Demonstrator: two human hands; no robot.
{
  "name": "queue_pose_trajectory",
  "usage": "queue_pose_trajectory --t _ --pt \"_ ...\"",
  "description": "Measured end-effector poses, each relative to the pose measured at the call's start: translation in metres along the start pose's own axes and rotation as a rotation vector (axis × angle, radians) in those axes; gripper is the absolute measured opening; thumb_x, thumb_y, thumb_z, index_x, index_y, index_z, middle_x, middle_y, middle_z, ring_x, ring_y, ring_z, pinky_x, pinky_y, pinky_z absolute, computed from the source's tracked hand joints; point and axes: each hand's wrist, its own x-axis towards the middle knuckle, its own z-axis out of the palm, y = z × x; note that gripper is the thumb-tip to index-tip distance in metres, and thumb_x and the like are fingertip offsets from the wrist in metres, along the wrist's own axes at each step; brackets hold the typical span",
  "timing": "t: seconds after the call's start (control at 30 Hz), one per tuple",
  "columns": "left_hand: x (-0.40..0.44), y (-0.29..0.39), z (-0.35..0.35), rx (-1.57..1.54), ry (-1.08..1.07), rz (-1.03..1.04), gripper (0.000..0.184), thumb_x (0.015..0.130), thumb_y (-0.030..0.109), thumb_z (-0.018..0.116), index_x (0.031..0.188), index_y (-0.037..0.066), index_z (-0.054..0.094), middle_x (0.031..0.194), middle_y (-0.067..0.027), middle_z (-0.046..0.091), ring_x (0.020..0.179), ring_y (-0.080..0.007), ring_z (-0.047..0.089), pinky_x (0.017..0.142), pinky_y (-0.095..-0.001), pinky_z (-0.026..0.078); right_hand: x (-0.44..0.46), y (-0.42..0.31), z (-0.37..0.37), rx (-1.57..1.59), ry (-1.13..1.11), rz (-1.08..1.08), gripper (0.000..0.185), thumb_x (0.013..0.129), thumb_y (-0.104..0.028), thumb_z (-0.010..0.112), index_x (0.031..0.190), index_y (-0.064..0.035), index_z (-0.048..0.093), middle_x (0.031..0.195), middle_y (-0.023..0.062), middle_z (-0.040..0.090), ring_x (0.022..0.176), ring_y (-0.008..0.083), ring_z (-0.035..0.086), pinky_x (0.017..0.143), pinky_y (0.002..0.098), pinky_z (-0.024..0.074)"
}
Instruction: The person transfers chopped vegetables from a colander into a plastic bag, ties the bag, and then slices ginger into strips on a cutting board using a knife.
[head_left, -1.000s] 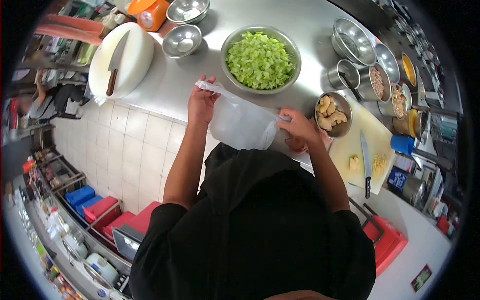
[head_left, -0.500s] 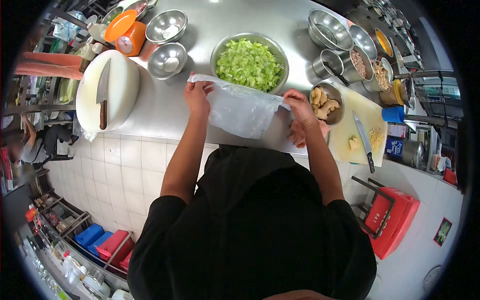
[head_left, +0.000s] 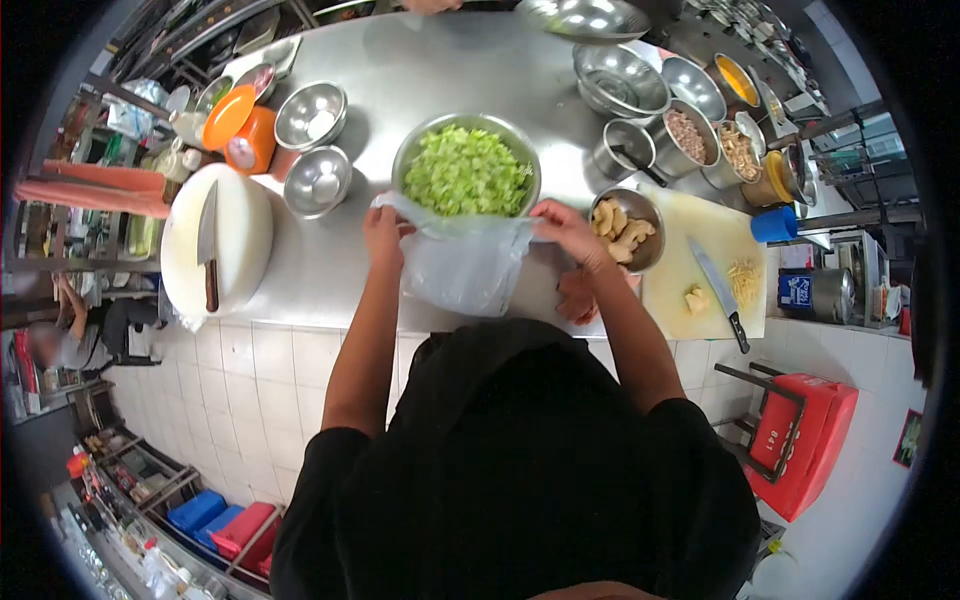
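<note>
A clear plastic bag [head_left: 462,272] hangs between my two hands at the table's near edge. My left hand [head_left: 384,236] pinches one corner of its mouth, and my right hand [head_left: 570,230] grips the opposite corner. The bag's mouth parts a little, its upper edge against the near rim of a metal colander [head_left: 534,165]. Chopped pale-green vegetable [head_left: 466,172] fills that colander. Beside my right hand is a metal bowl of peeled ginger [head_left: 622,232]. A reddish-pink cloth [head_left: 577,297] lies below my right wrist.
Left: a knife [head_left: 208,240] on a round white board [head_left: 245,235], two metal bowls [head_left: 318,182], an orange scale [head_left: 250,140]. Right: a cutting board [head_left: 680,295] with another knife [head_left: 718,290], pots and bowls [head_left: 624,148]. Another person's hand [head_left: 432,4] shows at the far edge.
The bag's mouth has parted and its edge now meets the colander's rim. My hands have come closer together. A large metal bowl and another person's hand have appeared at the far side.
</note>
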Motion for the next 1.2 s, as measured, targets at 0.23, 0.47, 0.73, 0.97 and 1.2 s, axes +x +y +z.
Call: queue_pose_trajectory --t 0.23,0.47,0.73,0.97,1.2 --pt "-0.009 0.009 0.000 -0.012 -0.024 -0.066 0.019 0.102 0.022 0.055 0.108 0.005 0.061 0.087 -0.0082 0.067 0.069 -0.0198 0.065 0.060 -0.0356 0.056 0.006 0.037 -0.014 -0.198 0.206 -0.007 0.009 0.089 -0.004 0.069 0.097 -0.0048 0.065 0.086 -0.0036 0.063 0.078 0.0069 0.055 0.072 0.0248 0.0464" --pt "-0.009 -0.004 -0.009 -0.121 -0.052 -0.041 0.018 0.100 0.018 0.055 0.103 0.002 0.060 0.084 -0.0086 0.064 0.069 -0.0197 0.065 0.059 -0.0338 0.058 0.009 0.051 -0.008 -0.003 0.259 -0.134 0.007 0.092 0.000 0.067 0.095 -0.0054 0.064 0.090 -0.0037 0.063 0.081 0.0064 0.055 0.076 0.0226 0.0461" --pt "-0.014 -0.008 -0.009 -0.227 -0.029 -0.038 0.019 0.101 0.018 0.055 0.106 0.000 0.060 0.091 -0.0108 0.062 0.073 -0.0213 0.065 0.062 -0.0362 0.059 0.009 0.054 -0.010 0.013 0.278 -0.138 0.011 0.089 0.004 0.068 0.094 -0.0044 0.063 0.093 -0.0011 0.068 0.084 0.0073 0.060 0.076 0.0226 0.0488" --pt "-0.020 -0.003 -0.004 -0.224 -0.068 -0.039 0.020 0.103 0.020 0.053 0.107 0.001 0.060 0.090 -0.0099 0.064 0.074 -0.0207 0.066 0.062 -0.0349 0.058 0.009 0.022 -0.009 -0.307 0.176 -0.085 0.013 0.094 0.001 0.058 0.105 0.0001 0.065 0.090 0.0008 0.067 0.084 0.0098 0.060 0.077 0.0258 0.0491" --pt "-0.020 -0.001 -0.003 -0.234 -0.066 -0.046 0.018 0.103 0.018 0.051 0.105 0.002 0.059 0.090 -0.0098 0.065 0.073 -0.0203 0.066 0.062 -0.0344 0.058 0.018 0.040 -0.021 -0.239 0.225 -0.080 0.012 0.099 -0.006 0.059 0.109 -0.0015 0.066 0.092 0.0026 0.069 0.081 0.0112 0.064 0.074 0.0262 0.0519"
